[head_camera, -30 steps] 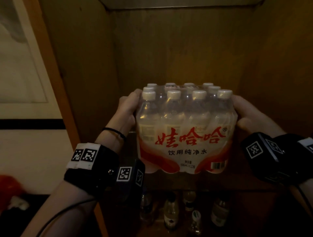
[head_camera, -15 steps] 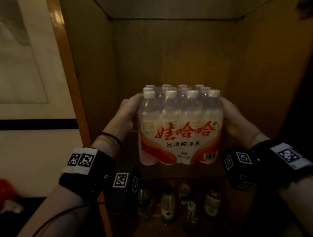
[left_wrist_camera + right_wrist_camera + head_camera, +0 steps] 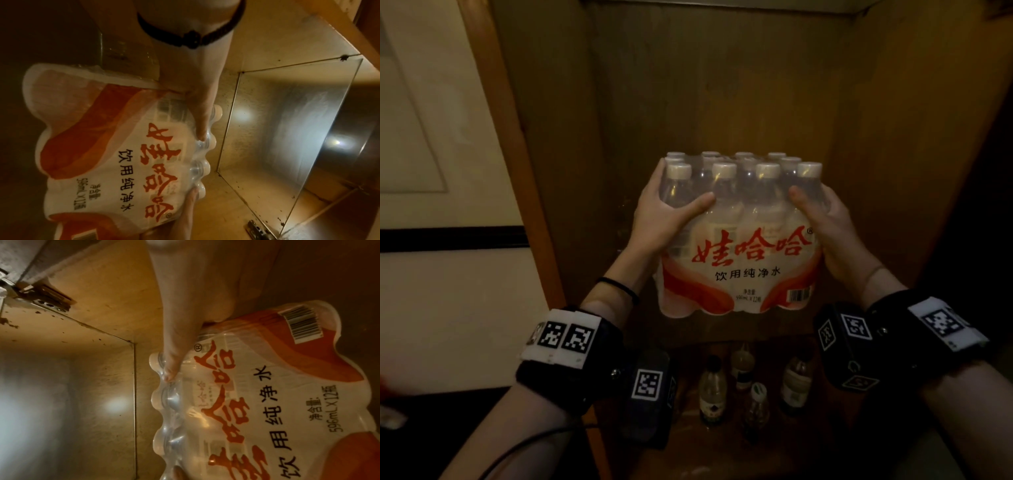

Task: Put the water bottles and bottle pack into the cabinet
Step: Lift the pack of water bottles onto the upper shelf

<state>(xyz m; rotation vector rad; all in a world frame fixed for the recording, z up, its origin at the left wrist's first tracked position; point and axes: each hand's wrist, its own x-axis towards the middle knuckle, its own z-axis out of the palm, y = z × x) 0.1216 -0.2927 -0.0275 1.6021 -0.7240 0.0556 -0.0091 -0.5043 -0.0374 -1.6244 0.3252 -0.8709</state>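
Holding: shrink-wrapped red-and-white pack of clear plastic water bottles [image 3: 739,240], upright between both grips.
Left hand [image 3: 664,219]: clasps pack's left side.
Right hand [image 3: 828,222]: clasps right side.

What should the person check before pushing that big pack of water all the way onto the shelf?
1. Both hands on the pack: ok. The left hand and right hand grip opposite sides of the bottle pack.
2. Pack upright: ok, caps on top.
3. Room above: ok, open space shows between the caps and the cabinet ceiling.
4. Shelf behind the pack free: cannot tell, the pack hides it.
5. Pack already resting on the shelf: cannot tell.
6. Loose bottles out of the way: ok, they stand on the lower level.
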